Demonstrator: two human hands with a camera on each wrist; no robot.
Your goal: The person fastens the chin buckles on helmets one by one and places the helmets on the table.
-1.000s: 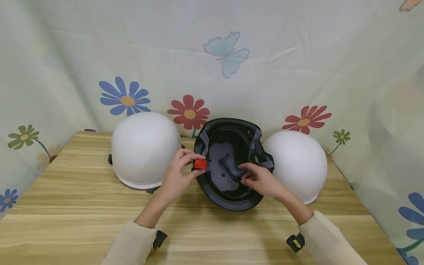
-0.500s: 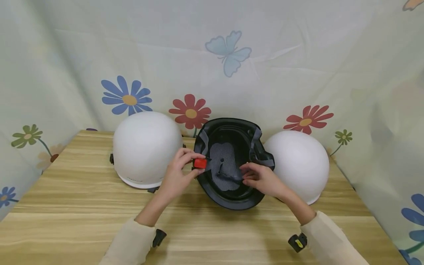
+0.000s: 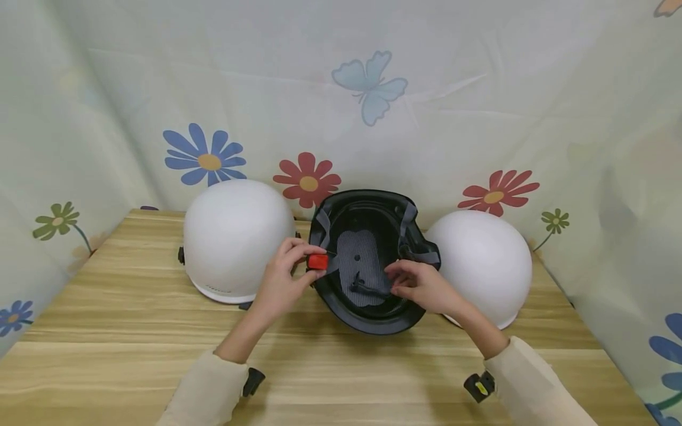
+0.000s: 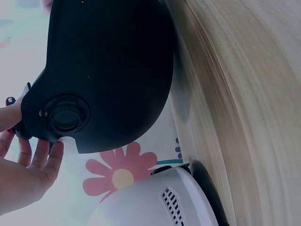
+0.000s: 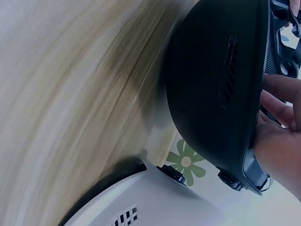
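A black helmet (image 3: 373,326) lies upside down in the middle of the table, its padded inside facing up. My left hand (image 3: 279,281) pinches the red buckle (image 3: 318,261) of its chin strap at the left rim. Over the opening, my right hand (image 3: 423,288) pinches a dark strap piece (image 3: 367,288) whose end hangs inside the shell; the fingertips partly hide it. In the left wrist view, fingers (image 4: 51,160) lie by the round fitting (image 4: 65,113) on the shell's side. The right wrist view has my right hand (image 5: 282,141) at the rim, its grip partly hidden.
A white helmet (image 3: 237,236) stands dome up on the left, and another white helmet (image 3: 482,266) on the right, close behind my right hand. Wood-grain table (image 3: 341,378) runs in front. A flower-printed cloth (image 3: 256,89) hangs behind.
The dark strap piece in my right hand has swung down, its end now lower inside the helmet. The red buckle has shifted slightly left with my left hand.
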